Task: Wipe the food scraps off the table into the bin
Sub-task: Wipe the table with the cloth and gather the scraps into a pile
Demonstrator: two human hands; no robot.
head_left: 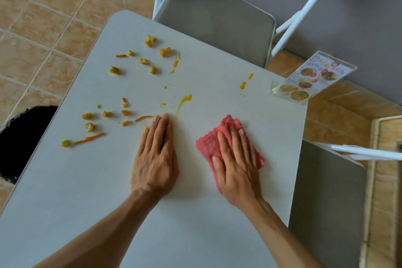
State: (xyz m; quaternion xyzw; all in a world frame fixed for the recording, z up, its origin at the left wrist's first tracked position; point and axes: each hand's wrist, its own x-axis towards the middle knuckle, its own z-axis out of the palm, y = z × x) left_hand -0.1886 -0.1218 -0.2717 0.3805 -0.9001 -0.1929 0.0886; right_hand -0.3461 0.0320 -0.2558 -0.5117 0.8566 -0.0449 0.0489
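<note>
Pink and crumpled, the cloth [228,143] lies on the white desk [195,235] under the right hand [236,163], whose fingers [224,148] are spread flat and pressing down on it rather than gripping, a hold that suits sweeping across the surface. The left hand [155,159] rests palm-down just beside it at about 9 o'clock, fingers straight and together, holding nothing; it seems placed to steady the person or act as a stop. The orange food scraps [121,113] are scattered from 9 to 12 o'clock of the hands, with yellow sauce smears [185,100] nearer 12 and 1 o'clock. The black bin [24,137] sits on the floor past the desk's left edge, at 9 o'clock, so wiping leftward should carry the scraps over that edge. A menu stand [313,78] occupies the far right corner, clear of that path.
</note>
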